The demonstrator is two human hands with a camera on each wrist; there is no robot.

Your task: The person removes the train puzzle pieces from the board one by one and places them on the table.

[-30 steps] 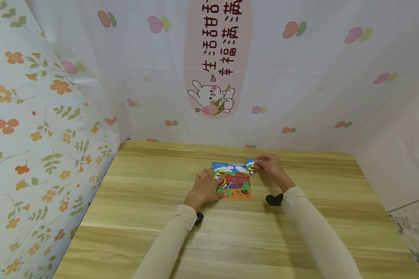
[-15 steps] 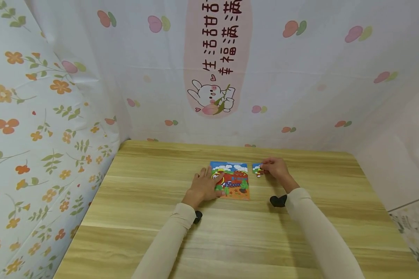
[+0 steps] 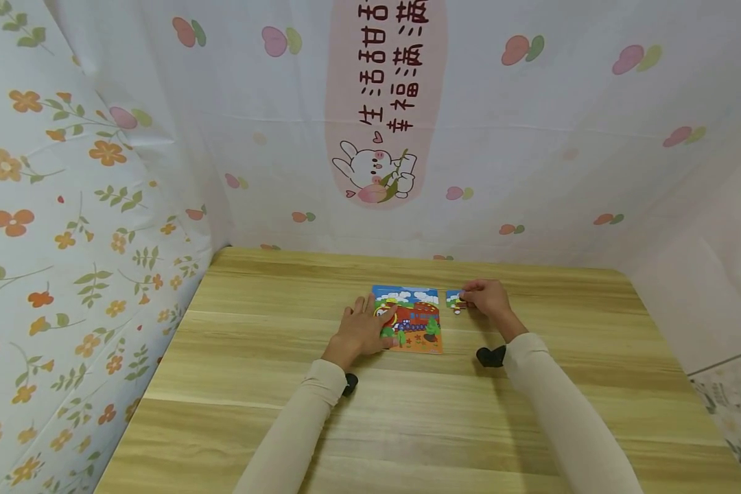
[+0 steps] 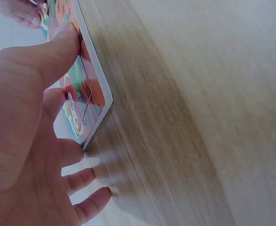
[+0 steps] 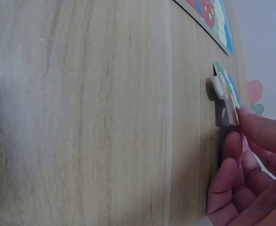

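Note:
A flat jigsaw puzzle (image 3: 421, 315) with a red train under a blue sky lies toward the back of the table. My left hand (image 3: 358, 332) rests spread over its left side. In the left wrist view, the thumb (image 4: 65, 42) lies on the picture and other fingers reach the puzzle's edge and the tabletop. Right of the puzzle, my right hand (image 3: 489, 300) pinches a small puzzle piece (image 3: 453, 302) between thumb and fingers. The right wrist view has this piece (image 5: 230, 89) tilted over the wood, with a rounded white knob on one side and a gap between it and the puzzle.
The wood-grain table (image 3: 395, 425) stretches out around both hands. Behind it hangs a white printed cloth (image 3: 519, 137), and a flowered cloth (image 3: 80, 261) covers the left side. A black wrist device (image 3: 490, 356) sits under the right sleeve.
My right hand has drawn the piece rightward, away from the puzzle's upper right corner, then held still. The puzzle and left hand have shifted slightly left.

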